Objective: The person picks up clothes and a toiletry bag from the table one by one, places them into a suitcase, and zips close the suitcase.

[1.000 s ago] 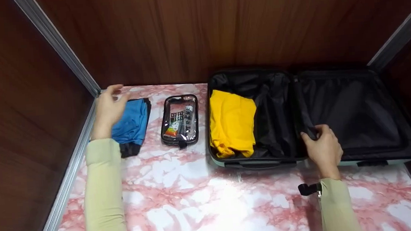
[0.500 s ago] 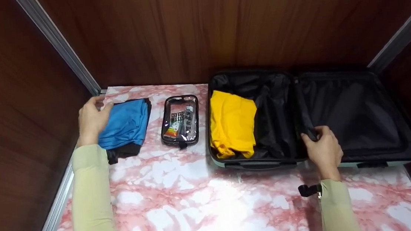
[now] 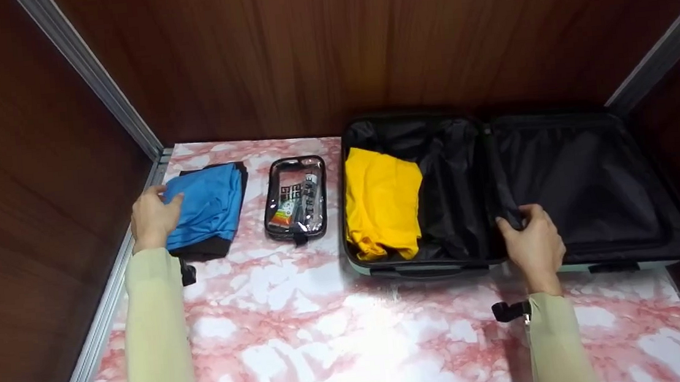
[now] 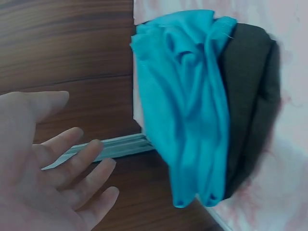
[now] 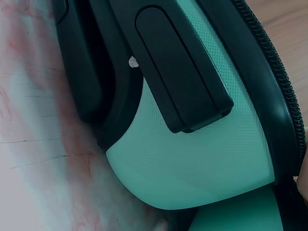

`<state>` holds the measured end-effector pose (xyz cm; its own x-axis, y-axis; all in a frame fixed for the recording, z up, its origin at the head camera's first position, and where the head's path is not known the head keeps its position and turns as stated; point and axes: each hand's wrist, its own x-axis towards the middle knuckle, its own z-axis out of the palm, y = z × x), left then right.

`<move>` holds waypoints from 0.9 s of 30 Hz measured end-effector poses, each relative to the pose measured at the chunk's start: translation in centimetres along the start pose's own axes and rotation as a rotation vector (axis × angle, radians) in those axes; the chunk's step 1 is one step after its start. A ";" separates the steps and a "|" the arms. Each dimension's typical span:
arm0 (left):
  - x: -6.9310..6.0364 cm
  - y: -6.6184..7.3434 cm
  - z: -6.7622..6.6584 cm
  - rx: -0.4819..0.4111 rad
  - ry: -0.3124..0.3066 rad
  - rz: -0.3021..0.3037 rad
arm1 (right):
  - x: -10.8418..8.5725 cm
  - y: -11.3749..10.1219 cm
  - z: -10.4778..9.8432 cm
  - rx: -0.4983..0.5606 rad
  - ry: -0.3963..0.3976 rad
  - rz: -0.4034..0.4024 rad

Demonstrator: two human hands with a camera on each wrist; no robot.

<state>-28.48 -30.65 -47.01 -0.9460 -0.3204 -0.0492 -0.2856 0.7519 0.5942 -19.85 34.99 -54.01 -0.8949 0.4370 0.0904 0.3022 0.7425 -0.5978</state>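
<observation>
At far left on the pink-and-white marbled desk (image 3: 359, 337), the left hand (image 3: 156, 219) lies just beside the left edge of a folded blue garment (image 3: 205, 203); its fingers are spread and loosely bent, grasping nothing, and the left wrist view shows a gap between fingertips and cloth. The blue garment rests on a folded black garment (image 3: 203, 249), which projects at the near and right edges. Next to the right, well apart from both hands, a clear pouch (image 3: 296, 198) with black edging lies flat, tubes visible inside. Farther right, the suitcase (image 3: 421, 269) lies unfolded, its two halves side by side. Its left half contains a yellow garment (image 3: 384, 202) along the left wall. At the near end of the middle divide, the right hand (image 3: 534, 248) pinches the edge of the dark lining (image 3: 505, 195) between thumb and fingers. The right half is lined in black. The right wrist view shows the pale green shell (image 5: 207, 168) and a black handle (image 5: 183, 67).
</observation>
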 end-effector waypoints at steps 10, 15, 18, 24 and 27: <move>0.3 -2.4 2.1 0.061 0.012 -0.091 | 0.0 0.1 0.0 -0.002 0.003 0.000; 0.4 -3.4 3.2 0.083 0.011 -0.150 | 0.0 0.1 0.0 0.003 0.004 -0.003; 0.4 -3.7 3.9 0.104 0.006 -0.171 | 0.0 0.1 0.0 0.003 0.006 -0.005; 0.2 -3.7 5.1 0.154 -0.005 -0.154 | 0.0 0.1 -0.1 -0.001 0.011 -0.008; 0.0 -3.6 5.6 0.186 -0.030 -0.136 | -0.1 0.1 0.0 -0.005 0.011 -0.011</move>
<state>-28.35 -30.11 -53.68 -0.9002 -0.4107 -0.1446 -0.4315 0.7970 0.4226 -19.73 35.06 -54.07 -0.8944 0.4346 0.1058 0.2942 0.7496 -0.5929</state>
